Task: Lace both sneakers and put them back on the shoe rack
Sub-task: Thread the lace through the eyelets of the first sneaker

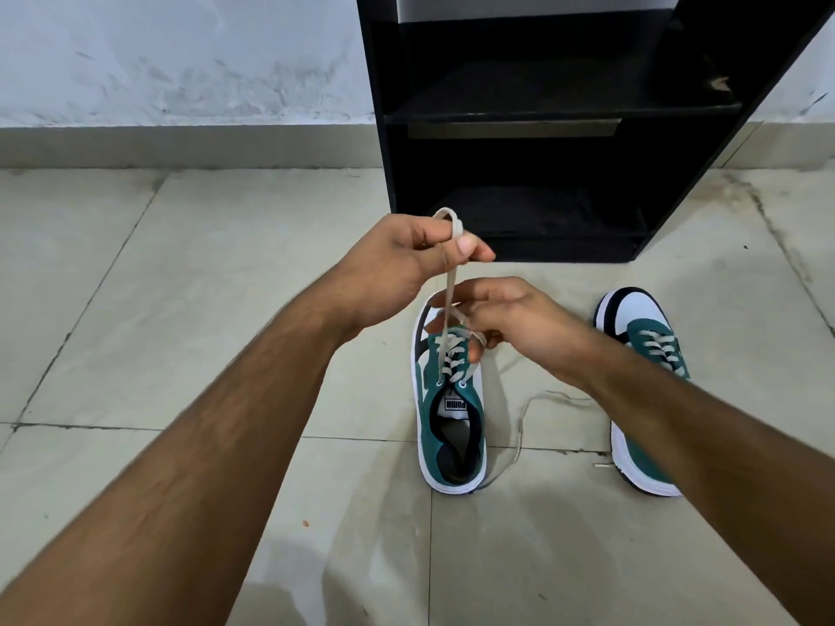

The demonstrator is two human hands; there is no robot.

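- Standing on the tiled floor (180,309), the near sneaker (452,426) has its long axis running away from the person, toe toward the black shoe rack (519,128) and heel opening toward the camera.
- Its lace (447,354) crosses several rows of eyelets; one strand rises steeply from the tongue area to the left hand (406,259).
- The left hand is closed around that strand, thumb pressed against the fingers, with a small loop of lace poking out above the knuckles.
- The right hand (510,318) hovers over the toe of the same sneaker, fingers curled and pinching lace near the upper crossings.
- A loose lace end (519,426) trails on the floor between the two shoes.
- The second sneaker (641,354) sits to the right, apart from the first, partly hidden by the right forearm; it lies roughly parallel, toe also toward the rack, with laces showing across its top.
- The rack stands against the wall, just beyond both toes; its visible shelves are dark.
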